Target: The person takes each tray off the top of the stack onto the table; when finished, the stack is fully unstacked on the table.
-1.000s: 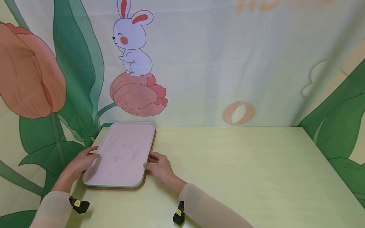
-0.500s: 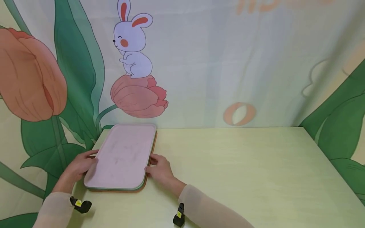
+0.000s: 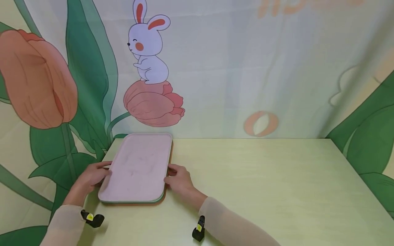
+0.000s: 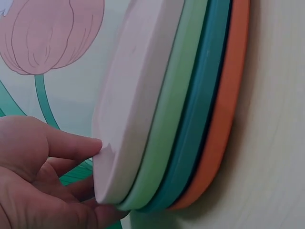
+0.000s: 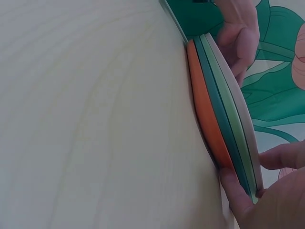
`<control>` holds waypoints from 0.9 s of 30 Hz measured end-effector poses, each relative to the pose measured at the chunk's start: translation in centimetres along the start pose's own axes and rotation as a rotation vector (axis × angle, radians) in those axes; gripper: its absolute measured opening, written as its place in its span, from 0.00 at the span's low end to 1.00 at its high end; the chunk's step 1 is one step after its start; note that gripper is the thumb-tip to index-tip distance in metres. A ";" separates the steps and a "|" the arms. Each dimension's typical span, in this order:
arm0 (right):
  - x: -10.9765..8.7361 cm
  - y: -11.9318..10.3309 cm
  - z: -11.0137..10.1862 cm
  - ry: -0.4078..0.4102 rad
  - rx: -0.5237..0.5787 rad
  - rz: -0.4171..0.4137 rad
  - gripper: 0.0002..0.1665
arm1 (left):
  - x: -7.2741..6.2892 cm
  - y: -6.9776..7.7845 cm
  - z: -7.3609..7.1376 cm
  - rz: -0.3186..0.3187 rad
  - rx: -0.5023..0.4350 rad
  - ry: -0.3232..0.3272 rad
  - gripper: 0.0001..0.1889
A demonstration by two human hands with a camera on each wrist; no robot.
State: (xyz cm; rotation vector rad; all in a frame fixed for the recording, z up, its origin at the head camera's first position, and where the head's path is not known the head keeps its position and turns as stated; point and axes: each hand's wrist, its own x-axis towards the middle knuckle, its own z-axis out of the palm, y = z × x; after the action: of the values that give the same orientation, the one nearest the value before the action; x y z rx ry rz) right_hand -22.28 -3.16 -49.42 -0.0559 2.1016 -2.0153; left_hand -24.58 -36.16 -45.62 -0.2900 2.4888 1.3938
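Observation:
A stack of flat, round-cornered trays lies on the table's left side, with a pale pink tray (image 3: 138, 164) uppermost. Below it come a light green tray (image 4: 164, 157), a teal tray (image 4: 193, 138) and an orange tray (image 4: 228, 114) at the bottom. My left hand (image 3: 93, 175) holds the stack's left edge, thumb at the pink rim and the other fingers lower down. On the opposite long edge, my right hand (image 3: 181, 179) grips the stack between thumb and fingers, spanning the layered rims in the right wrist view.
The pale wood-look table (image 3: 261, 184) stretches off to the right of the stack. Behind it hangs a printed cloth (image 3: 209, 68) with a rabbit and tulips. Each sleeve cuff carries a small black wrist camera (image 3: 93, 219).
The head view has shifted a little, so everything sits slightly farther right. My left thumb has drawn back from the pink surface to its rim. Both hands stay on the stack.

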 end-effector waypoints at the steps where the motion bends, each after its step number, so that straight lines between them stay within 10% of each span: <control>1: 0.0 0.1 -0.2 -0.009 -0.004 0.001 0.36 | -0.1 -0.1 0.0 0.000 -0.011 -0.006 0.32; 12: -1.8 0.3 -5.0 -0.084 0.033 -0.040 0.36 | -1.7 2.0 2.7 0.064 -0.054 -0.055 0.32; 27: -5.8 0.0 -16.7 -0.062 0.059 0.002 0.36 | -2.3 7.8 12.6 0.095 -0.108 -0.042 0.27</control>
State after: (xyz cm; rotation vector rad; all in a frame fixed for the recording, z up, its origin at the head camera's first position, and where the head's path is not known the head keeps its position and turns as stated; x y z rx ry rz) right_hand -19.81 14.31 -48.17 -0.1052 2.0031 -2.0460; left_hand -23.06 -21.23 -44.89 -0.1639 2.4268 1.5592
